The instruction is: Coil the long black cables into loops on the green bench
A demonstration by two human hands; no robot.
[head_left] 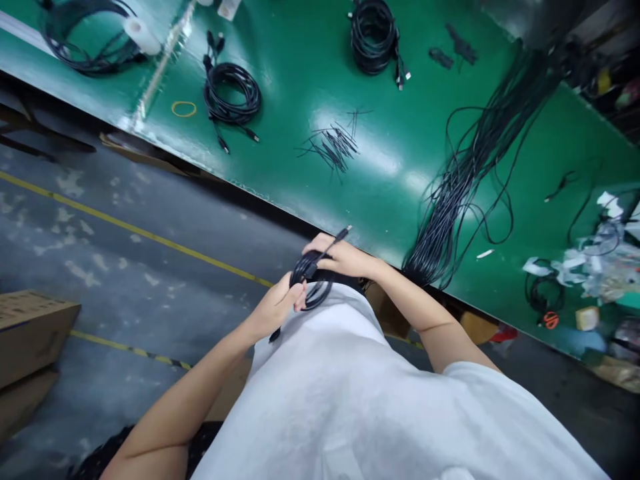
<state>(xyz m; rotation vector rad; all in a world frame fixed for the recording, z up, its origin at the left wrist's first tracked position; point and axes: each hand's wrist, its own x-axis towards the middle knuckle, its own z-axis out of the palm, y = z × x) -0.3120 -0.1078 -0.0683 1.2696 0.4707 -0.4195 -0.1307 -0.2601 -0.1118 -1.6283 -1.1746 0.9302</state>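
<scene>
Cable coil [314, 280]: small black loop bundle, held between both hands just in front of the white shirt [350, 387], off the near edge of the bench.
Left hand [277, 305]: fingers closed around the near side of the coil, thumb and fingertips pinching the strands together.
Right hand [345, 257]: fingers curled over the far side of the coil, gripping it; the fingertips themselves are hidden behind the loops.
Plug end [344, 231]: one loose end with its connector sticks up just past the right fingers.
Tail end [274, 335]: a short black end hangs below the left fingers.
Workbench [300, 60]: green top, beyond both hands.
Cable bundle [465, 180]: many long black cables lying straight, beyond and to the right of the right fingers, their ends draped over the bench edge.
Tie wires [333, 143]: loose heap of short black pieces, straight beyond the fingers.
Wound cable [233, 93]: finished coil with plugs out, farther off, beyond the left fingers.
Rubber band [184, 109]: yellow, just beside that wound cable.
Second wound cable [373, 33]: at the far edge of the bench.
Cardboard box [30, 333]: on the grey floor, well apart to the left of the left hand.
</scene>
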